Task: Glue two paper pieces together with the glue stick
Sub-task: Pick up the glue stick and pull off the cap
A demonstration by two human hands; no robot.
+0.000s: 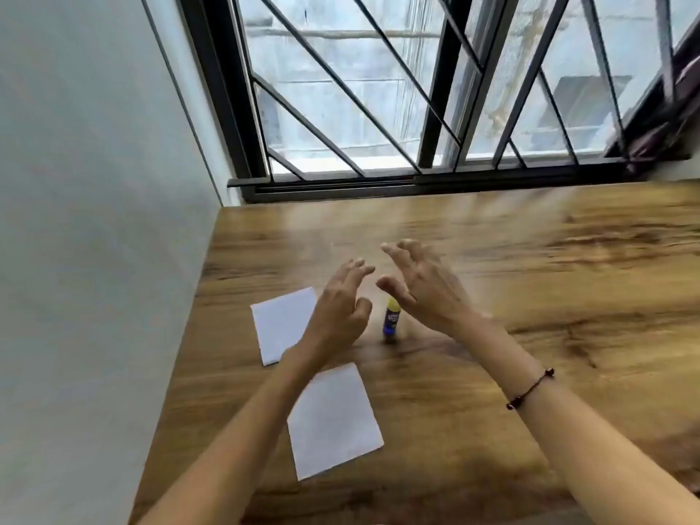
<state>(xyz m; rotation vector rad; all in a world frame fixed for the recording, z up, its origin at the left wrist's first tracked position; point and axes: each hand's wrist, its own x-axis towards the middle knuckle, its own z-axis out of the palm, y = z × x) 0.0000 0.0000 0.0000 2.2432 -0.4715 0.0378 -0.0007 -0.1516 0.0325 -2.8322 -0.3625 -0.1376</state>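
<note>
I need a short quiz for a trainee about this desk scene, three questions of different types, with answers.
1. True or false: the glue stick stands upright on the table.
2. How many paper pieces lie on the table?
3. Which wrist wears the bracelet: A) left, B) right?

Key
1. True.
2. Two: the far paper and the near paper.
3. B. Both hands, left hand and right hand, are open and hold nothing.

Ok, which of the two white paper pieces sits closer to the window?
The far white paper piece, beside the blue, yellow-capped glue stick and partly under the left hand. The other white piece lies nearer the person.
</note>
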